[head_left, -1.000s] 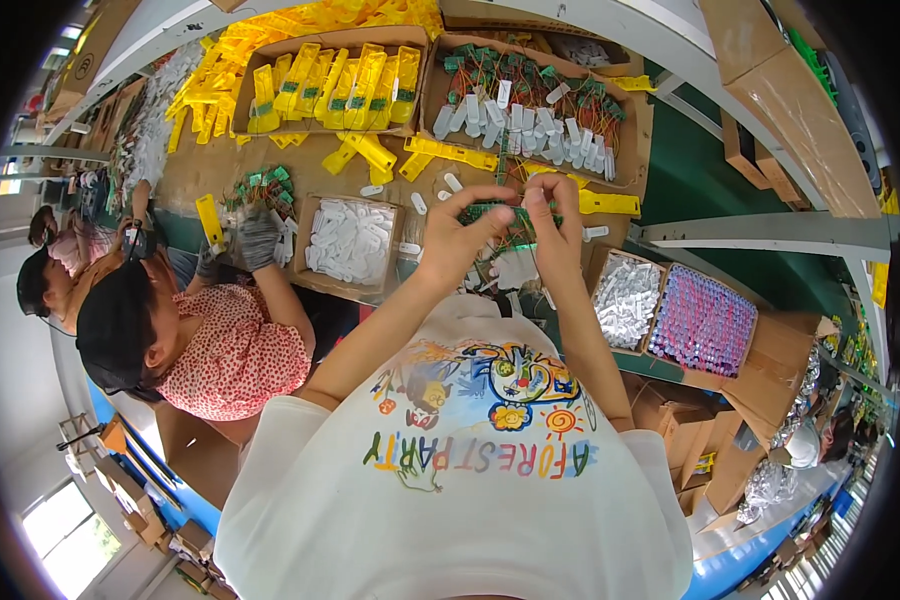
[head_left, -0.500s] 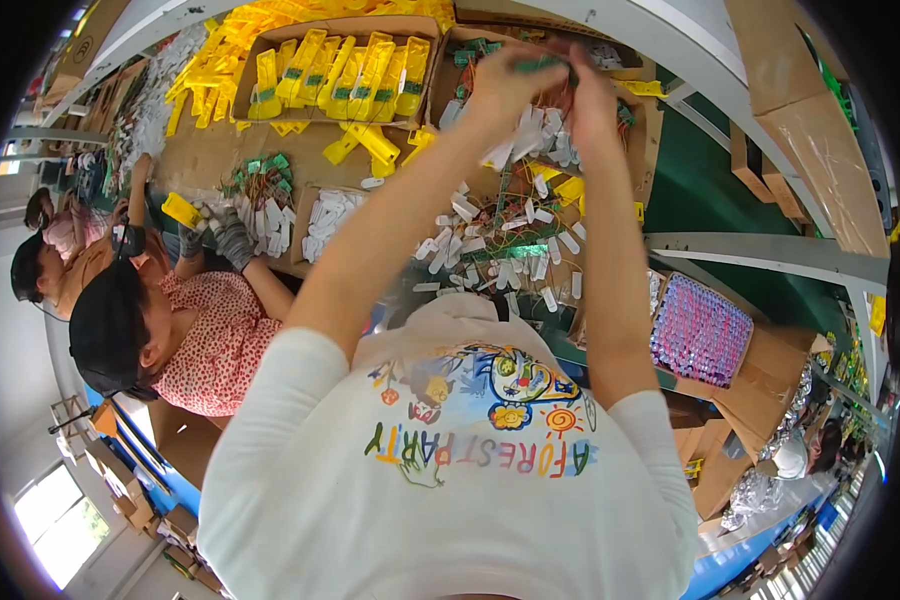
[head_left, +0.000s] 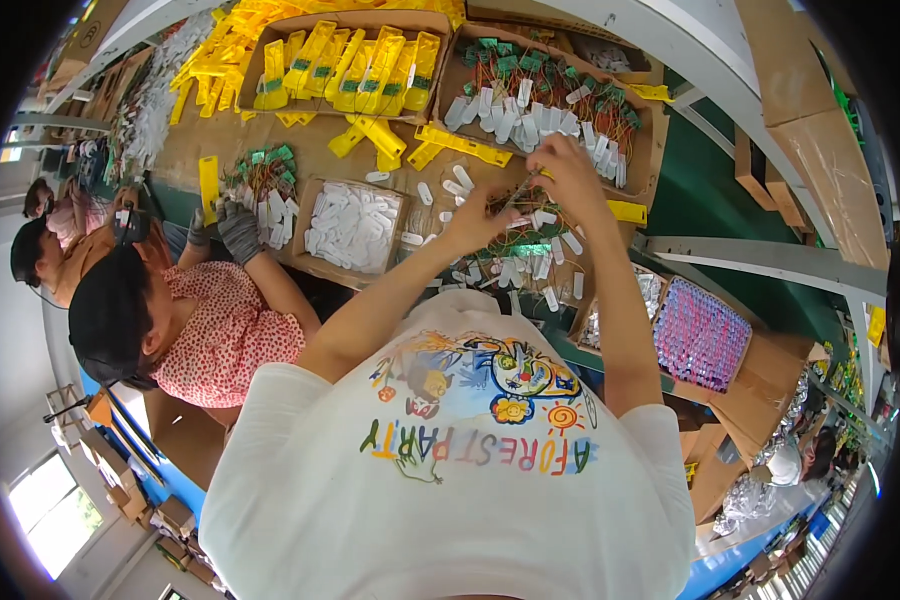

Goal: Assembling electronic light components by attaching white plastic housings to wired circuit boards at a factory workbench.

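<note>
My left hand (head_left: 482,222) and my right hand (head_left: 570,178) are close together over a heap of small white plastic pieces with thin wires (head_left: 515,270) on the table in front of me. Both sets of fingers are bent into a pinch and nearly meet. Between them is something small and thin that I cannot make out. Just beyond my right hand is a cardboard box (head_left: 654,140), where green circuit boards (head_left: 510,62) are wired to white oblong pieces (head_left: 510,122). A yellow plastic strip (head_left: 470,146) lies against the box's near side.
A box (head_left: 335,110) of yellow holders stands far left, with a carton (head_left: 402,222) of white pieces nearer. On my left, a co-worker's gloved hand (head_left: 238,232) is near an upright yellow piece (head_left: 208,190). A metal frame bar (head_left: 760,258) and a tray of purple pieces (head_left: 702,332) are on the right.
Both hands have come back from over the far box to the heap nearer me. The green board seen at my fingers is no longer there. The co-worker's yellow piece has turned upright.
</note>
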Demonstrator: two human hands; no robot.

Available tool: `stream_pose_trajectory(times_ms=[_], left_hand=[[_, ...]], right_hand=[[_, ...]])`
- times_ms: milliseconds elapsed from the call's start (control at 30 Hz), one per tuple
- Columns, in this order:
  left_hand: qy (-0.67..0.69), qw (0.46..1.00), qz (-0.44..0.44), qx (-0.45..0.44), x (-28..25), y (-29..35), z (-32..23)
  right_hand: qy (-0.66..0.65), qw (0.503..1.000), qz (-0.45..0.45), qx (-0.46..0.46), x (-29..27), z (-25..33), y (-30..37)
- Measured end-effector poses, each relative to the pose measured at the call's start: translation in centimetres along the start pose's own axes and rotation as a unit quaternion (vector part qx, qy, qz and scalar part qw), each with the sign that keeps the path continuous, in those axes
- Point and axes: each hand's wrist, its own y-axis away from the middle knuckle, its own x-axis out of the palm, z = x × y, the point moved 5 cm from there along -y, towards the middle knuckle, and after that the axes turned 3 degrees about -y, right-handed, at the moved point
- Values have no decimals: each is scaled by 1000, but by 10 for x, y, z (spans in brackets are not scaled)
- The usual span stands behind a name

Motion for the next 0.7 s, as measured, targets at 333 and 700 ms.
stream_pose_trajectory(times_ms=[333,700], left_hand=[[-67,964,-18,258,-65,92,-187],[171,967,-8,188,-89,119,-203]], right_hand=[[-11,987,-158,36,-133,113,102],[-452,885,-68,87,-105,118,116]])
